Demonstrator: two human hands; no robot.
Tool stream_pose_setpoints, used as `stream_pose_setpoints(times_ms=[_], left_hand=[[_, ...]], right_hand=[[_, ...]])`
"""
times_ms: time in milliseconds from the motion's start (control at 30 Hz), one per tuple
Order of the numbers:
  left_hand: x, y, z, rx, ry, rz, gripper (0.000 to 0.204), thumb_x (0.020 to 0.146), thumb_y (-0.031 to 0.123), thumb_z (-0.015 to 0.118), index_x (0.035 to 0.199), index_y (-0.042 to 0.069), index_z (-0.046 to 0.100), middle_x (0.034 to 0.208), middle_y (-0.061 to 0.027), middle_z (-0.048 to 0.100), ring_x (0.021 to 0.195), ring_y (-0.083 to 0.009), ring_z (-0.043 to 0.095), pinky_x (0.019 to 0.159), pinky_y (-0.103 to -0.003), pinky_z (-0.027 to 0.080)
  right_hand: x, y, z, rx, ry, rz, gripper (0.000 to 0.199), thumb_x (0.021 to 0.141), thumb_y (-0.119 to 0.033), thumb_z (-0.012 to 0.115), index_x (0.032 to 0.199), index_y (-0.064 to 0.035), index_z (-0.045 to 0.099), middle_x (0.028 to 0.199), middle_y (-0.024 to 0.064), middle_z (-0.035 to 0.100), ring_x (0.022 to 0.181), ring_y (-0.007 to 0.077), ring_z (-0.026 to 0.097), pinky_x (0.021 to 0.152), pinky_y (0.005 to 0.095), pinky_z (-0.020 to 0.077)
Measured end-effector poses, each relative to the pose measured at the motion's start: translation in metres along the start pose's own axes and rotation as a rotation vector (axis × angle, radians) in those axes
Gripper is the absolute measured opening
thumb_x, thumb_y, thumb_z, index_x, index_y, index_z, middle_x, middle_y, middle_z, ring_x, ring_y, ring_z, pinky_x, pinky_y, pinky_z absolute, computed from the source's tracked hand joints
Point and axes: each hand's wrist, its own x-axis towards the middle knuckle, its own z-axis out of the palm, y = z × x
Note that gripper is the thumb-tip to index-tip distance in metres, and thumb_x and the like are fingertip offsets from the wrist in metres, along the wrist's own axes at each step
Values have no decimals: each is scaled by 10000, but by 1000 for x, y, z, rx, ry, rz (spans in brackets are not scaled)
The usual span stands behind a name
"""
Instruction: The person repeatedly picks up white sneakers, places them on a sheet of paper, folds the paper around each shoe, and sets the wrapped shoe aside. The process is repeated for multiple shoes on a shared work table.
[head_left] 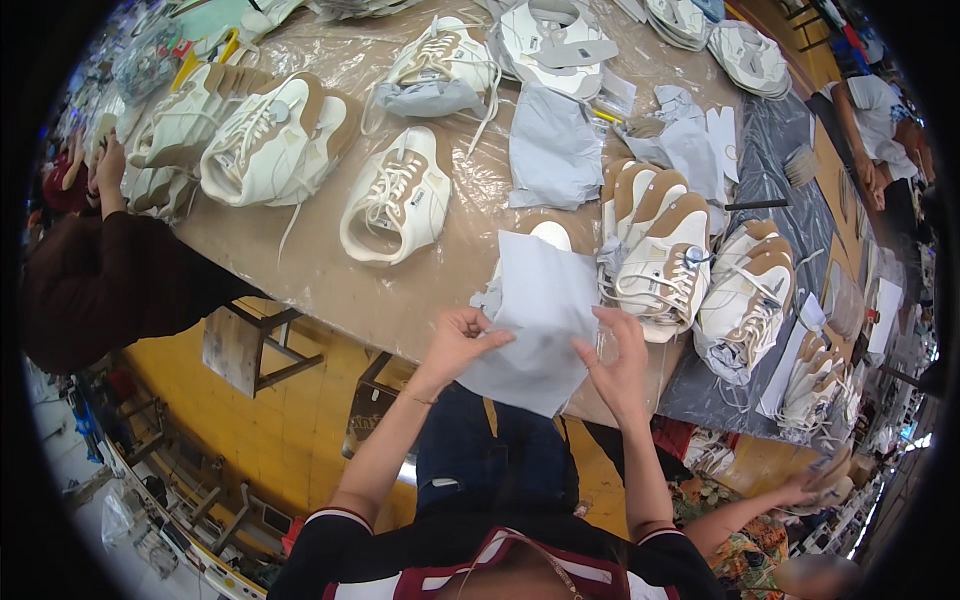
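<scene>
A long tan table (320, 260), covered in wrinkled clear plastic film, carries a single white lace-up sneaker with a tan toe (397, 195) — the landmark here. Left of it stand closely packed white-and-tan lace-up shoes (255, 140); beyond it sits a white sneaker (440, 50) with grey paper around its collar. Right of the landmark lie flat pale-grey paper sheets (555, 150), with a mostly hidden white-and-tan shoe (550, 235) nearer the edge. Farther right come brown-toed white sneakers in a row (665, 250), then dark-grey plastic sheeting (785, 190) — bearing a paper-stuffed white-and-brown sneaker (740, 305).
</scene>
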Motion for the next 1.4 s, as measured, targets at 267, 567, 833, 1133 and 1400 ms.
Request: stream_pose_setpoints(times_ms=[267,567,833,1133,1400], left_hand=[[-23,33,62,-138,-52,163,183,882,139,724,919,-37,693,868,-1,682,756,-43,587,689,-208,488],[-20,50,49,-526,-238,-156,189,934,143,649,1018,-26,635,884,-47,662,839,-101,647,690,-253,581],[-6,43,43,-244,-117,-28,191,934,181,655,965,-7,655,886,-40,648,789,-87,630,665,-246,589],[-2,30,48,-387,-241,129,190,946,175,637,895,0,689,853,-7,626,727,-67,579,603,-217,509],[-3,38,56,-336,-294,191,204,960,169,613,902,-13,684,854,-26,604,697,-77,572,567,-215,495]], right_hand=[[-2,-34,14,677,-75,332,213,847,-140,746,996,-13,664,866,-5,634,733,56,543,661,216,423],[-12,-30,9,659,-113,253,132,864,-87,707,965,-7,676,900,23,630,770,79,546,694,233,432],[-14,-39,9,476,-86,156,147,844,-76,711,963,-4,663,923,54,625,787,125,544,733,259,444],[-18,-35,9,620,-148,167,207,835,-49,709,1016,3,623,937,33,611,835,112,555,784,262,454],[-18,-36,11,681,-81,188,359,802,-159,788,1073,1,614,913,44,646,824,128,588,794,279,468]])
